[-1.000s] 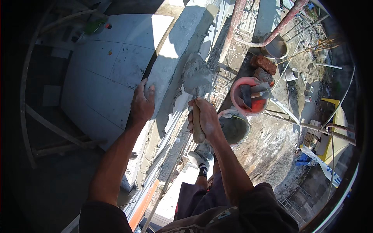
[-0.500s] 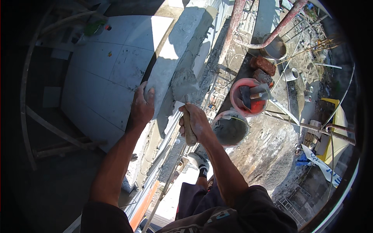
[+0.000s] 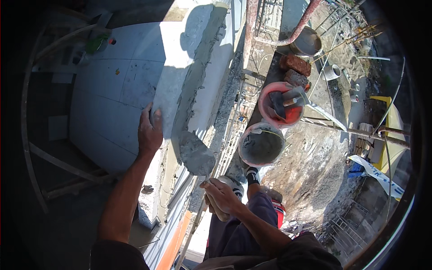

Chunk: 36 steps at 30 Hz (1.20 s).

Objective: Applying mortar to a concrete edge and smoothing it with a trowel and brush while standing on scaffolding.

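My right hand (image 3: 220, 196) is closed around the wooden handle of a trowel (image 3: 198, 158), whose blade is coated in wet grey mortar. The blade lies at the near end of a strip of mortar (image 3: 191, 87) that runs along the side of a pale wall top (image 3: 173, 83). My left hand (image 3: 150, 132) rests at the wall top's left edge, fingers stretched out and thumb apart, holding nothing.
To the right stand a bucket of grey mortar (image 3: 262, 145) and a pink bucket (image 3: 265, 112) with tools in it. Beyond them are red bricks (image 3: 295, 66) and a round tub (image 3: 307, 41). Rusty scaffold pipes (image 3: 302, 27) cross the far side. Large pale panels (image 3: 112, 90) lie left.
My right hand has drawn the trowel back toward me along the wall. My left hand has shifted a little left and nearer. The whole view has also shifted.
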### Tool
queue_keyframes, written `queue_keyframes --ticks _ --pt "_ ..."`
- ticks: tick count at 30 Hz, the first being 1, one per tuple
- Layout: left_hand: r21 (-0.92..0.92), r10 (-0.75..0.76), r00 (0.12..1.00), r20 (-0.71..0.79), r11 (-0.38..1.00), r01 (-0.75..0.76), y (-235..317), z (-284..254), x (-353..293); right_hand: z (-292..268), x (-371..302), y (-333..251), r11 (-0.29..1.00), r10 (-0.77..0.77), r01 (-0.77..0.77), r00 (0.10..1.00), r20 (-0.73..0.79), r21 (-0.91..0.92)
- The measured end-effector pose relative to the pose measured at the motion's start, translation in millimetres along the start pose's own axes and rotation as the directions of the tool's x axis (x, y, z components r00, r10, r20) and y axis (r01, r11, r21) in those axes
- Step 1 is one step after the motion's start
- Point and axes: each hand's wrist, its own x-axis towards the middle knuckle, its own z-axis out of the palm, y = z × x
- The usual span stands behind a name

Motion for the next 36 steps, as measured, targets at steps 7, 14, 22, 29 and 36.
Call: queue_keyframes --ticks 7,14,22,29,36 --pt "-0.118 -0.114 0.99 0.087 0.985 0.124 3 -16 4 -122 -15 81 0.723 0.087 -0.446 0.816 -0.572 -0.527" --pt "-0.198 -0.098 0.993 0.067 0.974 0.109 -13 -8 5 -291 98 137 0.222 0.16 -0.815 0.572 -0.805 -0.535" --pt "-0.152 -0.101 0.994 0.032 0.983 0.105 -16 -13 4 -321 137 180 0.171 0.116 -0.87 0.484 -0.867 -0.462" --pt "-0.231 -0.121 0.992 0.026 0.965 0.124 -19 -14 6 -352 108 137 0.53 0.504 -0.623 0.777 -0.377 -0.575" --pt "-0.119 -0.087 0.995 0.039 0.989 0.091 -4 0 1 -253 27 88 0.896 0.249 -0.358 0.895 -0.37 -0.264"
